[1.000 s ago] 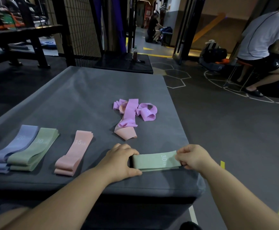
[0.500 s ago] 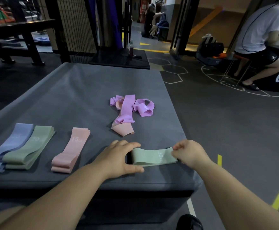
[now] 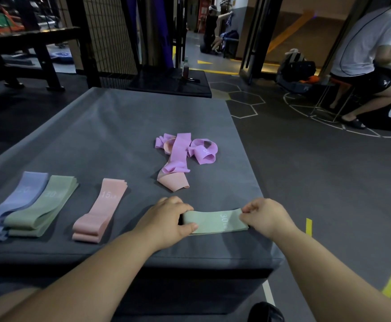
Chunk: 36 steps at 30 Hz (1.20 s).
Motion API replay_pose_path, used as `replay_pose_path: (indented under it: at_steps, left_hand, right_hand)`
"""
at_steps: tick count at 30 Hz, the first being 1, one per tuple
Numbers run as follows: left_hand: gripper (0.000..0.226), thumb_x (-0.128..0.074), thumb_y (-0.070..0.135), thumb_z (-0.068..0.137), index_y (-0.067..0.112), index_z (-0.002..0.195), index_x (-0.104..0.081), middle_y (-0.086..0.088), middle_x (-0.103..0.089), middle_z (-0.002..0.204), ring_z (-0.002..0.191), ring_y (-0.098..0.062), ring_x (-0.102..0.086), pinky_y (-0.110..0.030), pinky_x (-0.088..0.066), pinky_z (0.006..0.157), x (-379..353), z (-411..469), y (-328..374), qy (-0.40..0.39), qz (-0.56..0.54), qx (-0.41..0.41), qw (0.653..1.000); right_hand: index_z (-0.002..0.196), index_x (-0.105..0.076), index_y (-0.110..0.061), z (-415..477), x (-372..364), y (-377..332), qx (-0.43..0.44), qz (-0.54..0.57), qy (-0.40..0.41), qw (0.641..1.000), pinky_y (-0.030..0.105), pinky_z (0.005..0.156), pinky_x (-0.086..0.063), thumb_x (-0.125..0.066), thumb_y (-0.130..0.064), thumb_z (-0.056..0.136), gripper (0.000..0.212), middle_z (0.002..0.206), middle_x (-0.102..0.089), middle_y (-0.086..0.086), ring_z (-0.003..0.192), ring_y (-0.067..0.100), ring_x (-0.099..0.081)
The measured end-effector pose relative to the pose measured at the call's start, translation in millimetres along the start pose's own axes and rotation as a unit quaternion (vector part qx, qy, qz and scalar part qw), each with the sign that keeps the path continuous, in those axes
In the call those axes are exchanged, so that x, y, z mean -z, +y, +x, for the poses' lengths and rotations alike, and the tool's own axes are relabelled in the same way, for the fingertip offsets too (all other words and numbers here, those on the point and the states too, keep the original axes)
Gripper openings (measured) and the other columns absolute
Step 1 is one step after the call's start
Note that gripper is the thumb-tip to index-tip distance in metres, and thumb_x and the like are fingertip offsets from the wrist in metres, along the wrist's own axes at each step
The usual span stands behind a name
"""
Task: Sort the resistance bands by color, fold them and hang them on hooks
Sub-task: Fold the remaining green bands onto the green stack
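Both hands, left hand (image 3: 166, 219) and right hand (image 3: 265, 217), pinched the green band (image 3: 215, 220) taut; edges needed squaring before folding.

A person (image 3: 364, 38) in a white shirt sits right, near a black bag (image 3: 299, 70).

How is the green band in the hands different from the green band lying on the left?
The held green band is pinched at both ends by the left hand and right hand; the green pile lies untouched. The held green band runs sideways; the green pile runs front to back, beside the blue band. Both are pale green and marked 30.
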<state>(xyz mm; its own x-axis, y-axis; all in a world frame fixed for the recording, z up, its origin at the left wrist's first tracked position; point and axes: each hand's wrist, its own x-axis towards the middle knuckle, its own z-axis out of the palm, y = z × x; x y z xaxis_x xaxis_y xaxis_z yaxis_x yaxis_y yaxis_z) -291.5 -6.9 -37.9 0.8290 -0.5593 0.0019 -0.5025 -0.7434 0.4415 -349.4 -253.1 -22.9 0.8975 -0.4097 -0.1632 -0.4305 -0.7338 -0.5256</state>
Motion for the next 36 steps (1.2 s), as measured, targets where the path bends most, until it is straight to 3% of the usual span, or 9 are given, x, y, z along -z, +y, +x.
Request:
replay_pose_path:
  at_steps: [4, 6, 9, 15, 22, 25, 28, 31, 36]
  left_hand:
    - [0.05, -0.064, 0.051, 0.085, 0.042, 0.132, -0.053, 0.015, -0.048, 0.116, 0.116, -0.01, -0.043, -0.024, -0.037, 0.094, 0.3, -0.3, 1.0, -0.003, -0.011, 0.01, 1.0]
    - [0.053, -0.066, 0.051, 0.083, 0.047, 0.134, -0.05, 0.018, -0.045, 0.108, 0.109, -0.008, -0.044, -0.022, -0.036, 0.087, 0.2, 0.1, 1.4, -0.003, -0.019, 0.013, 1.0]
    - [0.049, -0.07, 0.051, 0.08, 0.049, 0.126, -0.056, 0.019, -0.045, 0.103, 0.1, -0.005, -0.045, -0.022, -0.036, 0.08, 0.6, 1.2, 1.3, -0.002, -0.037, 0.027, 0.999]
    - [0.026, -0.054, 0.046, 0.095, 0.044, 0.118, -0.065, 0.016, -0.048, 0.103, 0.101, -0.006, -0.051, -0.021, -0.036, 0.078, 3.0, 0.6, 3.7, -0.007, -0.036, 0.029, 0.999]
    - [0.032, -0.058, 0.04, 0.093, 0.037, 0.125, -0.061, 0.011, -0.052, 0.119, 0.112, -0.011, -0.052, -0.023, -0.04, 0.085, 0.4, 1.4, 7.0, 0.012, -0.01, 0.055, 0.998]
    - [0.034, -0.06, 0.041, 0.091, 0.036, 0.124, -0.06, 0.01, -0.052, 0.12, 0.11, -0.013, -0.054, -0.025, -0.042, 0.088, 0.8, 3.6, 8.8, 0.011, -0.01, 0.076, 0.997]
    - [0.032, -0.062, 0.04, 0.089, 0.035, 0.121, -0.061, 0.009, -0.053, 0.117, 0.107, -0.014, -0.056, -0.027, -0.044, 0.09, 1.6, 5.4, 10.7, 0.004, -0.009, 0.09, 0.996]
    - [0.025, -0.064, 0.037, 0.087, 0.033, 0.112, -0.063, 0.01, -0.054, 0.11, 0.103, -0.014, -0.058, -0.029, -0.046, 0.089, 2.5, 6.8, 12.7, 0.001, -0.029, 0.111, 0.993]
    - [0.01, -0.067, 0.033, 0.082, 0.035, 0.083, -0.057, 0.013, -0.052, 0.097, 0.096, -0.015, -0.058, -0.027, -0.043, 0.076, 6.6, 6.7, 14.1, 0.016, -0.035, 0.116, 0.993]
  right_hand:
    - [0.072, -0.066, -0.014, -0.2, 0.7, -1.9, -0.013, -0.037, 0.003, 0.999, 0.025, 0.06, -0.042, -0.067, -0.03, 0.079, 0.017, 0.072, -0.064, -0.004, 0.072, 0.015, -0.058]
    - [0.061, -0.052, -0.006, -0.6, 1.3, -4.6, -0.023, -0.069, -0.001, 0.997, 0.027, 0.049, -0.032, -0.064, -0.029, 0.079, 0.032, 0.058, -0.049, 0.003, 0.056, 0.019, -0.044]
    - [0.055, -0.034, -0.012, -1.4, 2.1, -7.8, -0.042, -0.072, -0.007, 0.997, 0.027, 0.043, -0.023, -0.064, -0.029, 0.077, 0.041, 0.051, -0.034, 0.001, 0.049, 0.019, -0.033]
    - [0.055, -0.038, -0.012, -2.5, 3.1, -10.7, -0.054, -0.062, -0.025, 0.996, 0.025, 0.044, -0.027, -0.064, -0.027, 0.076, 0.036, 0.052, -0.04, 0.003, 0.05, 0.022, -0.039]
    - [0.058, -0.041, -0.011, -5.3, 4.9, -14.0, -0.049, -0.052, -0.031, 0.997, 0.027, 0.048, -0.028, -0.062, -0.024, 0.078, 0.032, 0.057, -0.042, 0.005, 0.054, 0.021, -0.038]
    - [0.065, -0.05, -0.008, -4.1, 6.1, -13.9, -0.027, -0.049, -0.04, 0.998, 0.034, 0.058, -0.044, -0.062, -0.024, 0.083, 0.026, 0.063, -0.053, 0.007, 0.061, 0.023, -0.049]
    - [0.073, -0.059, -0.01, -0.5, 5.4, -8.4, -0.047, 0.084, -0.036, 0.995, 0.035, 0.064, -0.058, -0.068, -0.017, 0.082, 0.014, 0.063, -0.067, 0.005, 0.062, 0.022, -0.066]
    - [0.083, -0.056, -0.014, 1.5, 4.7, -8.3, -0.034, 0.169, -0.036, 0.984, 0.031, 0.054, -0.056, -0.067, -0.01, 0.084, 0.012, 0.065, -0.065, 0.007, 0.055, 0.017, -0.064]
    - [0.083, -0.058, -0.017, -0.1, 3.7, -14.6, 0.009, 0.197, -0.049, 0.979, 0.029, 0.052, -0.054, -0.061, -0.009, 0.091, 0.013, 0.076, -0.062, 0.006, 0.058, 0.015, -0.067]
